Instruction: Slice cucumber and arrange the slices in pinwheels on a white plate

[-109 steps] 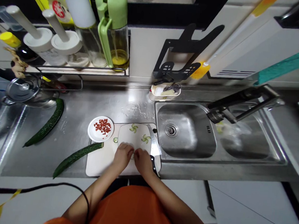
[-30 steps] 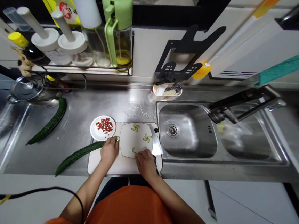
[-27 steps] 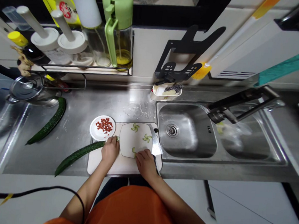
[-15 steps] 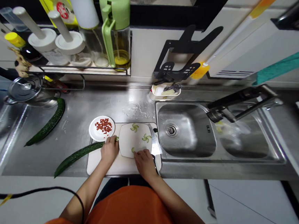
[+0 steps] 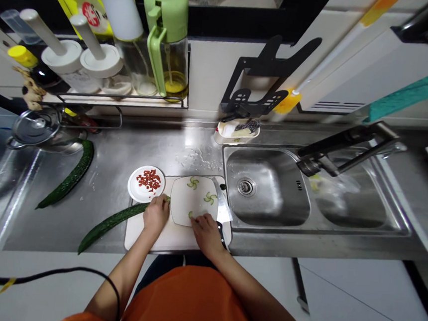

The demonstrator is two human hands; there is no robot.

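My left hand (image 5: pixel 156 214) is closed at the left edge of the white square plate (image 5: pixel 181 197), with a green cucumber piece (image 5: pixel 167 199) showing at its fingertips. It covers the near end of a long cucumber (image 5: pixel 113 224). Over the plate's lower right, my right hand (image 5: pixel 206 234) pinches a small cucumber slice (image 5: pixel 190 214) against the surface. Two pinwheels of cucumber slices, one at the top (image 5: pixel 193 182) and one at the right (image 5: pixel 209 197), lie on the plate. A kitchen knife (image 5: pixel 223 209) rests at its right on the white cutting board (image 5: pixel 138 234).
A round white plate of chopped red pieces (image 5: pixel 132 186) stands behind my left hand. Another cucumber (image 5: pixel 70 180) lies farther left near a lidded pot (image 5: pixel 36 126). The steel sink (image 5: pixel 271 185) with its black faucet (image 5: pixel 323 150) is to the right. A seasoning rack (image 5: pixel 129 100) hangs behind.
The fingers of my right hand have shifted very slightly around the slice at the plate's lower edge. More of the knife's black handle shows beside that hand. Everything else stays in place.
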